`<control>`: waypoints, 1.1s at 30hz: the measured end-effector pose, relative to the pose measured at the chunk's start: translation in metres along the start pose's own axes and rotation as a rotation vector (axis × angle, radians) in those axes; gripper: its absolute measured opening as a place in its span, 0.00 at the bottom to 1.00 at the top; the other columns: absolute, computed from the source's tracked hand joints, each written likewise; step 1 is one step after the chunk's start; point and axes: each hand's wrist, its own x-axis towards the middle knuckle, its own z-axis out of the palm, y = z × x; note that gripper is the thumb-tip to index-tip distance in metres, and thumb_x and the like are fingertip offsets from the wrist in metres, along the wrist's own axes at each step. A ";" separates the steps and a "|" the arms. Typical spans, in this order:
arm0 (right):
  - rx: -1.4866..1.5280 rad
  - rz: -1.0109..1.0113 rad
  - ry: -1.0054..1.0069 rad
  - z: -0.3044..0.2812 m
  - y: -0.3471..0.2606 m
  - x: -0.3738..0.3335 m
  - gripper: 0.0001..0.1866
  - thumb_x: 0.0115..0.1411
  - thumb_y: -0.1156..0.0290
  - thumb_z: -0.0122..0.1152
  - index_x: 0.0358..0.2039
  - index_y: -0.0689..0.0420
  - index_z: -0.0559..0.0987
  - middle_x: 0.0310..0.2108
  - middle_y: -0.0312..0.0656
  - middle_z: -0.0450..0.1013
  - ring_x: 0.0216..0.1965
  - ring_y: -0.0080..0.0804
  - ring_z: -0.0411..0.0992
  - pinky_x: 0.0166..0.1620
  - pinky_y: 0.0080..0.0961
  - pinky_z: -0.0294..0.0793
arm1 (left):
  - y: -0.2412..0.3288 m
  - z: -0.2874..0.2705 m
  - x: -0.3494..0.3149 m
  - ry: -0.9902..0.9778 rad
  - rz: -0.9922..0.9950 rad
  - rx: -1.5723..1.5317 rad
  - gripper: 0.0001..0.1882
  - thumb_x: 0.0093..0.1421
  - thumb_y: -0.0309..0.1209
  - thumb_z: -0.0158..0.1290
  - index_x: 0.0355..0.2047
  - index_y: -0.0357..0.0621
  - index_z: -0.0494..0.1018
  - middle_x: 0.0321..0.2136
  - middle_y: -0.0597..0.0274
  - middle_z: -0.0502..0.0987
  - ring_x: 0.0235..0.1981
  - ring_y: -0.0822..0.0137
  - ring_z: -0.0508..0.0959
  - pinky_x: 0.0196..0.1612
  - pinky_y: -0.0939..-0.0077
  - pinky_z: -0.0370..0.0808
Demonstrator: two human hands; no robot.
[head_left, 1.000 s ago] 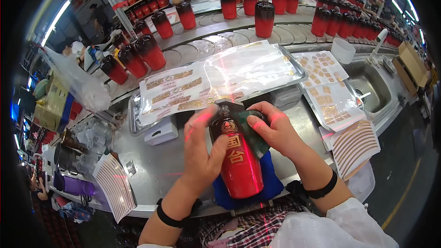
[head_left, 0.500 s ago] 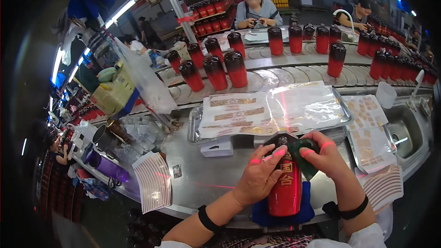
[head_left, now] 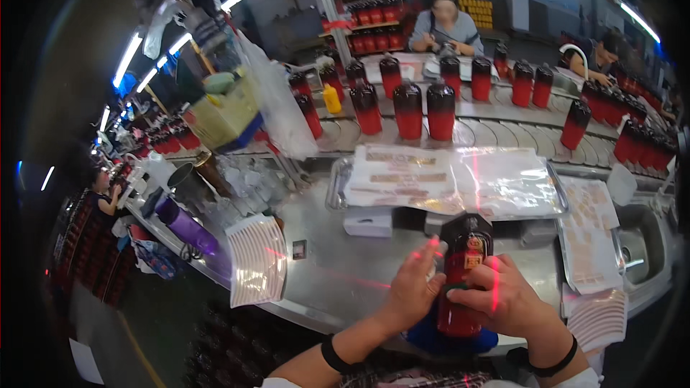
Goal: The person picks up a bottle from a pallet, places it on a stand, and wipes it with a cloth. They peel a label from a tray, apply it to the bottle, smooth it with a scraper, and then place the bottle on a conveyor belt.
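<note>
A red bottle with a black top and gold lettering (head_left: pixel 460 323) lies tilted in front of me on a blue cloth (head_left: pixel 424 334). Its upper end rests against a dark angular support (head_left: pixel 456 226). My right hand (head_left: pixel 507 294) is closed over the bottle's middle, pinching a small dark green piece (head_left: pixel 454 289) against its face; most of that piece is hidden by the fingers. Along the bottle's left side, my left hand (head_left: pixel 411 291) has its fingers stretched upward and holds nothing. Red laser lines cross both hands.
Beyond the bottle, a metal tray (head_left: pixel 336 190) bears sheets of gold labels (head_left: pixel 406 178). More label sheets (head_left: pixel 589 205) lie beside a sink (head_left: pixel 650 244). Striped sheets (head_left: pixel 257 262) and a purple bottle (head_left: pixel 188 226) lie left. Red-black bottles (head_left: pixel 408 111) stand on a conveyor (head_left: pixel 478 131); co-workers sit behind.
My right hand has moved down from the bottle's neck to its middle with the green piece. My left hand has come off the bottle's upper front to its left side. The view has shifted.
</note>
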 end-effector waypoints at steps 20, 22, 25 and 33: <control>1.002 0.983 0.639 0.064 0.029 -0.055 0.11 0.65 0.66 0.59 0.43 0.59 0.76 0.34 0.33 0.75 0.34 0.14 0.69 0.37 0.15 0.70 | 0.014 -0.009 0.026 -0.240 0.230 0.214 0.35 0.67 0.53 0.43 0.67 0.45 0.57 0.59 0.57 0.71 0.65 0.47 0.59 0.68 0.47 0.44; 1.008 0.996 0.631 0.065 0.028 -0.054 0.11 0.66 0.66 0.59 0.43 0.60 0.76 0.34 0.33 0.75 0.35 0.14 0.69 0.38 0.14 0.70 | 0.012 -0.015 0.030 -0.270 0.268 0.251 0.35 0.67 0.53 0.42 0.67 0.46 0.58 0.58 0.57 0.71 0.65 0.47 0.59 0.68 0.46 0.44; 0.916 0.962 0.626 0.063 0.028 -0.054 0.12 0.66 0.66 0.59 0.44 0.60 0.76 0.35 0.33 0.75 0.34 0.15 0.69 0.37 0.15 0.70 | 0.014 -0.017 0.027 -0.326 0.412 0.395 0.33 0.67 0.56 0.38 0.65 0.50 0.63 0.51 0.58 0.77 0.66 0.51 0.59 0.68 0.43 0.42; -0.046 0.410 0.479 0.016 0.026 -0.020 0.09 0.54 0.71 0.66 0.36 0.54 0.78 0.29 0.40 0.70 0.32 0.38 0.72 0.36 0.34 0.69 | 0.036 -0.006 -0.022 -0.253 0.264 0.386 0.33 0.69 0.55 0.36 0.64 0.47 0.64 0.49 0.54 0.78 0.67 0.51 0.58 0.68 0.44 0.42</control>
